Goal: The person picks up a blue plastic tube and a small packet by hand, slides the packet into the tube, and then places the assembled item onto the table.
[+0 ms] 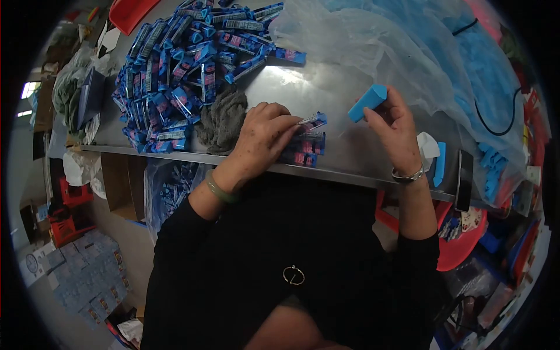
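Observation:
My left hand (263,135) pinches a small blue and pink printed packet (313,121) over a short stack of like packets (303,149) near the table's front edge. My right hand (395,125) holds up a plain blue wedge-shaped block (367,102) by its lower end, a little right of the packet. A grey rag (223,119) lies just left of my left hand. Both wrists wear bracelets.
A large heap of blue printed packets (181,64) covers the back left of the metal table (326,87). A clear plastic bag of blue blocks (443,52) fills the back right. A dark phone (464,179) and a blue piece (441,164) lie at the right edge. Red bins stand below.

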Tool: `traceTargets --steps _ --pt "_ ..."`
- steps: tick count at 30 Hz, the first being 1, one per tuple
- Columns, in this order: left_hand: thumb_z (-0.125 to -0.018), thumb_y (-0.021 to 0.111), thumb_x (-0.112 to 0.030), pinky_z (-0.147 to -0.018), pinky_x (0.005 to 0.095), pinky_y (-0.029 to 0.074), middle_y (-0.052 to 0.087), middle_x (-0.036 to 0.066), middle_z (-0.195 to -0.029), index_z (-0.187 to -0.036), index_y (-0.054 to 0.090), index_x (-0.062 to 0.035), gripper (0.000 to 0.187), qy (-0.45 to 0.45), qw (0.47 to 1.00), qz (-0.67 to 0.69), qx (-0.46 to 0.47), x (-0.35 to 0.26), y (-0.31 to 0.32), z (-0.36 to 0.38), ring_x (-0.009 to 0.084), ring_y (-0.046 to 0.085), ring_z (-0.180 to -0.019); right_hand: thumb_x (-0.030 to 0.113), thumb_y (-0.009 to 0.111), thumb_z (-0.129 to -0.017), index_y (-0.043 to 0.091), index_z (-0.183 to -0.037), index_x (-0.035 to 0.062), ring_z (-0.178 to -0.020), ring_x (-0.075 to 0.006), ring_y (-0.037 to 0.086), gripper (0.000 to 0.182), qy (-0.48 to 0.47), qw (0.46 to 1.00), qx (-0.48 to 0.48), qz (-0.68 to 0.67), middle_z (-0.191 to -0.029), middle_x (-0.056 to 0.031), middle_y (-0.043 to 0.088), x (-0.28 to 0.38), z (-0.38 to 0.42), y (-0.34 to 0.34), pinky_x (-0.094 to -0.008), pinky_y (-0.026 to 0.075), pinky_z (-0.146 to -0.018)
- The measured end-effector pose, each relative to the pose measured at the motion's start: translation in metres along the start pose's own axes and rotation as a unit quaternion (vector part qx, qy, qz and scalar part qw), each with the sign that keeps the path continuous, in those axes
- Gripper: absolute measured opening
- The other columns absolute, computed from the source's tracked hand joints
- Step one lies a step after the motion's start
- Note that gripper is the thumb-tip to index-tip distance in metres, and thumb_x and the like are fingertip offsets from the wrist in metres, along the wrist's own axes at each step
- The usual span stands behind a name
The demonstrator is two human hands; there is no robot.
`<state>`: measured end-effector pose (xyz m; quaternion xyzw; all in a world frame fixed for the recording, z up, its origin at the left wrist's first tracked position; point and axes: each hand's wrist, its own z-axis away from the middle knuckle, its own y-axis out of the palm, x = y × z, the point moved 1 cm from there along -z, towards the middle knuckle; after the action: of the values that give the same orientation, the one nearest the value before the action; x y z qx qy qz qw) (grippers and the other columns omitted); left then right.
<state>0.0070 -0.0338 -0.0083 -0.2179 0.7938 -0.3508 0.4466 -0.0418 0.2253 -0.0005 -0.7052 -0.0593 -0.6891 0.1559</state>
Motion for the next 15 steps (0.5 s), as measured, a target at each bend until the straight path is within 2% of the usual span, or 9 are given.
traceTargets --steps 1,3,4,6,10,12,15 --pt "-0.083 0.066 -0.007 -0.077 0.0367 0.044 0.061 0.009 -0.091 -0.095 0.068 -0.0054 0.012 0.000 1.000 -0.002 0.001 -0.001 0.000 0.001 0.0268 0.056 -0.087 0.008 0.061 -0.090 0.051 -0.126 0.0033 -0.086 -0.0091 0.059 0.037 -0.001 1.000 0.000 -0.002 -0.101 -0.0033 0.062 0.001 0.001 0.001 -0.0250 0.048 -0.076" --pt "-0.086 0.064 -0.007 -0.079 0.0370 0.045 0.062 0.010 -0.092 -0.097 0.068 -0.0038 0.012 -0.036 0.995 0.090 0.005 -0.001 0.001 0.002 0.0277 0.057 -0.089 0.008 0.059 -0.093 0.048 -0.128 0.0045 -0.084 -0.0123 0.062 0.037 -0.003 0.993 0.017 -0.114 -0.102 -0.0066 0.062 0.005 0.002 0.005 -0.0279 0.050 -0.076" --pt "-0.086 0.064 -0.007 -0.079 0.0370 0.045 0.062 0.010 -0.092 -0.097 0.068 -0.0038 0.012 -0.036 0.995 0.089 0.006 -0.002 0.001 0.002 0.0277 0.057 -0.089 0.008 0.059 -0.093 0.048 -0.128 0.0045 -0.084 -0.0123 0.062 0.037 -0.003 0.993 0.017 -0.115 -0.102 -0.0066 0.062 0.008 0.002 0.007 -0.0279 0.050 -0.076" --pt "-0.086 0.064 -0.007 -0.079 0.0367 0.046 0.062 0.011 -0.093 -0.097 0.068 -0.0030 0.012 -0.045 0.989 0.139 0.003 -0.003 0.002 0.003 0.0279 0.058 -0.089 0.010 0.058 -0.094 0.044 -0.132 0.0051 -0.082 -0.0148 0.064 0.041 -0.001 0.975 -0.012 -0.220 -0.100 -0.0090 0.061 0.017 0.001 0.012 -0.0300 0.052 -0.074" --pt "-0.087 0.064 -0.006 -0.079 0.0363 0.046 0.063 0.011 -0.093 -0.098 0.068 -0.0032 0.012 -0.052 0.985 0.162 0.002 -0.008 0.002 0.003 0.0275 0.058 -0.089 0.011 0.057 -0.095 0.041 -0.134 0.0048 -0.081 -0.0155 0.064 0.043 0.032 0.965 0.002 -0.259 -0.098 -0.0094 0.060 0.024 -0.001 0.020 -0.0298 0.053 -0.072" --pt "-0.087 0.064 -0.006 -0.079 0.0358 0.046 0.063 0.011 -0.092 -0.098 0.068 -0.0031 0.012 -0.043 0.983 0.178 -0.003 -0.007 0.003 0.004 0.0268 0.058 -0.089 0.016 0.060 -0.094 0.039 -0.132 0.0032 -0.079 -0.0156 0.066 0.045 0.034 0.972 0.012 -0.233 -0.097 -0.0119 0.060 0.021 -0.003 0.022 -0.0276 0.056 -0.069" --pt "-0.086 0.064 -0.005 -0.077 0.0352 0.046 0.063 0.010 -0.091 -0.098 0.068 -0.0032 0.013 -0.040 0.983 0.178 -0.014 -0.010 0.002 0.004 0.0260 0.057 -0.088 0.017 0.060 -0.095 0.040 -0.131 0.0028 -0.077 -0.0151 0.067 0.045 0.035 0.976 0.014 -0.214 -0.096 -0.0108 0.061 0.021 -0.002 0.025 -0.0262 0.056 -0.067"
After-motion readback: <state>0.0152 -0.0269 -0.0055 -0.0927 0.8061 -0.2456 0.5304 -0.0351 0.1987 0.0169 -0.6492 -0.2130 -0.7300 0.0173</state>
